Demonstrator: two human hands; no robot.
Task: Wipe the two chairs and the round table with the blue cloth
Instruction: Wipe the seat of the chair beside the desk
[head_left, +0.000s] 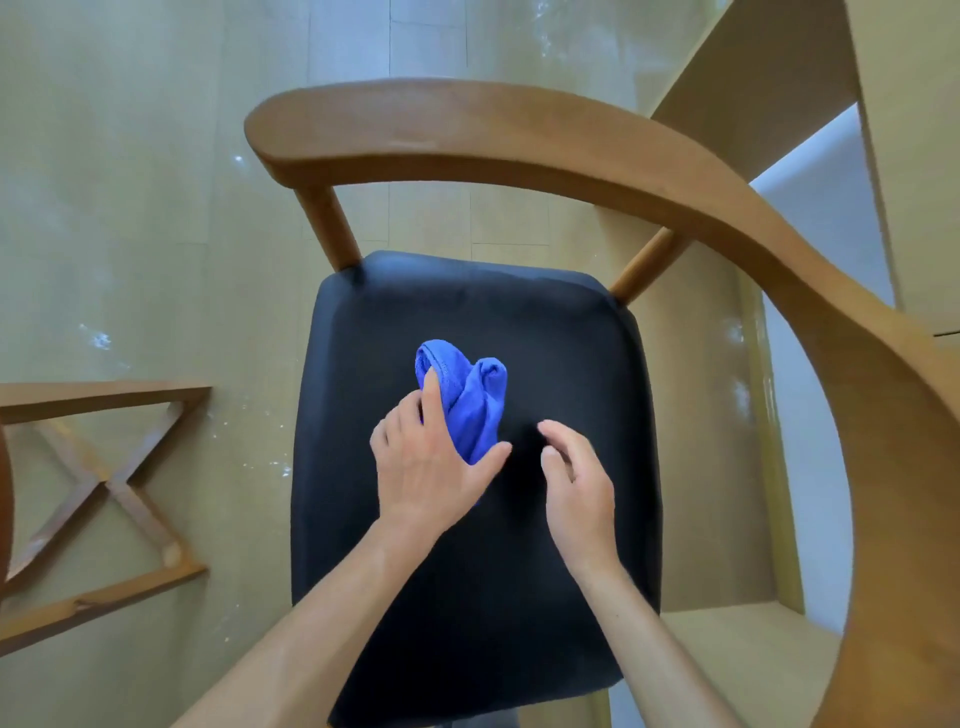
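Observation:
A wooden chair with a curved backrest (467, 135) and a black padded seat (561, 353) fills the view from above. The blue cloth (470, 395), bunched up, lies on the middle of the seat. My left hand (426, 467) rests on the cloth's near left part, fingers over it and thumb along its right side, holding it against the seat. My right hand (576, 478) hovers just right of the cloth with loosely bent fingers and holds nothing.
A wooden X-shaped frame (104, 483), part of other furniture, stands at the left on the glossy beige floor (130, 208). The chair's wide curved armrest (893, 467) sweeps down the right side. A beige wall or cabinet (909, 156) rises at the upper right.

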